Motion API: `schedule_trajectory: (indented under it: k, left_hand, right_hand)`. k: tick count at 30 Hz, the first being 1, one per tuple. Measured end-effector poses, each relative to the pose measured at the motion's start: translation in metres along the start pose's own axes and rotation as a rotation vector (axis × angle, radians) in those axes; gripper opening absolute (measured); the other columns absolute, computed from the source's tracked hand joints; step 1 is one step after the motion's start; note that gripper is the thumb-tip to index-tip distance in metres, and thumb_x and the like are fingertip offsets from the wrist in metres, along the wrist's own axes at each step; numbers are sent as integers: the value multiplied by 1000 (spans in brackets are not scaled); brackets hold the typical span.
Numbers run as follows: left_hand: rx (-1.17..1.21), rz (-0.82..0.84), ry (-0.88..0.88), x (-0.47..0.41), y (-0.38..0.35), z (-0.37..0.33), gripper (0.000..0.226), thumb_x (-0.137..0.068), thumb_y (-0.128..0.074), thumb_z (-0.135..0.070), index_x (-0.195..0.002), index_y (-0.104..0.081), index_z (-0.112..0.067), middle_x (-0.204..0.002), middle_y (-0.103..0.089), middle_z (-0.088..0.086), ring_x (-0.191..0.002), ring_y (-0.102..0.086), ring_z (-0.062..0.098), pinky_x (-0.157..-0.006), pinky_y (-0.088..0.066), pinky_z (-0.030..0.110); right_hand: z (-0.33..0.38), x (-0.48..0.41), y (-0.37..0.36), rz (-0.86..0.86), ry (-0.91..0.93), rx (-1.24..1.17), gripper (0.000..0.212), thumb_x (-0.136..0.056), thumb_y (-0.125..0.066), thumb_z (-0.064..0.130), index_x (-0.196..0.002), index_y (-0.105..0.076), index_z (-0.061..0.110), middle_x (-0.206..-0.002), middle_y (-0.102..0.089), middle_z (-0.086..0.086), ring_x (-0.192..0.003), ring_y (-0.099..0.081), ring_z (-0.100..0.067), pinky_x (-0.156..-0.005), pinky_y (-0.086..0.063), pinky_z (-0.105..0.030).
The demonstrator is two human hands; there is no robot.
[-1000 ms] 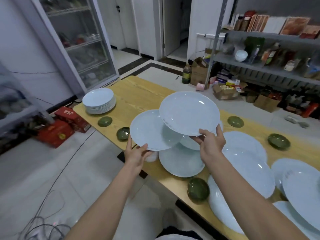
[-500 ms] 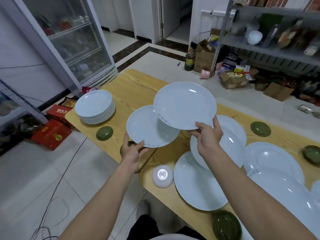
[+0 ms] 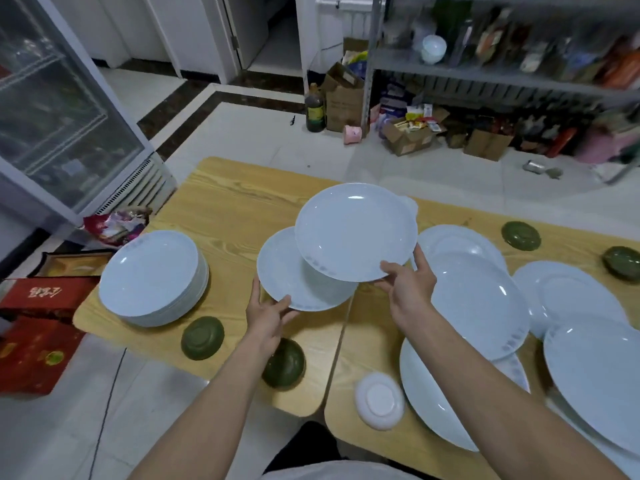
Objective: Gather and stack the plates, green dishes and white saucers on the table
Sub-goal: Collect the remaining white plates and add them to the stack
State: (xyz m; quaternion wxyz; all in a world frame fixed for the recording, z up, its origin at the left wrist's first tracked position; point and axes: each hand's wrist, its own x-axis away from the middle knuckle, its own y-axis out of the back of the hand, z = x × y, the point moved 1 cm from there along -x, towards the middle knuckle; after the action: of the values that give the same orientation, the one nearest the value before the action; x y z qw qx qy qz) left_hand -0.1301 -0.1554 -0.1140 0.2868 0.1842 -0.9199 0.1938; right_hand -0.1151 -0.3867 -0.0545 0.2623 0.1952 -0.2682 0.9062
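My left hand [image 3: 267, 314] grips the near rim of a white plate [image 3: 289, 276] held above the wooden table [image 3: 235, 209]. My right hand [image 3: 408, 284] holds a second white plate [image 3: 356, 230] higher, overlapping the first. A stack of white plates [image 3: 152, 277] stands at the table's left end. Several more white plates [image 3: 478, 299] lie overlapping on the right. Green dishes sit upside down near the front edge [image 3: 202, 337] and under my left forearm [image 3: 285, 365], with others at the far right [image 3: 520, 235]. A white saucer [image 3: 380, 400] lies upside down by the near edge.
A glass-door fridge [image 3: 62, 109] stands at the left. Red boxes [image 3: 34, 327] lie on the floor beside the table's left end. A metal shelf [image 3: 502, 74] with goods, cardboard boxes and a dark bottle [image 3: 314, 109] are across the tiled floor.
Both hands have carried their plates leftward along the table, closer to the stack at the left end. The view has shifted so the stack and front green dishes sit nearer.
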Motion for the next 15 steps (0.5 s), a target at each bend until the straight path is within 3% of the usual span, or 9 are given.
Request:
schedule_trajectory:
  k: [9,15]
  left_hand:
    - [-40,119,71,-51,19,-8,92,-85,-64,15,-151,-31,-40,-129,-53,-3,-108,-65,24,-71,-62,39]
    - [-44,136,102,-73,27,-9,87,-86,-64,14,-149,-36,-40,-120,-61,-5,-107,-67,24,-76,-61,45]
  right_hand:
    - [-40,-6,-20,-53,-12,8,84,-77,-64,-15,-146,-48,31,-115,-67,6,-92,-73,-28,-63,-61,-41]
    - [-58,-13,-34,-75,-65,64,84,-80,-62,-16,-150,-43,27,-124,-65,-4,-93,-72,-30,-60,-59,-36]
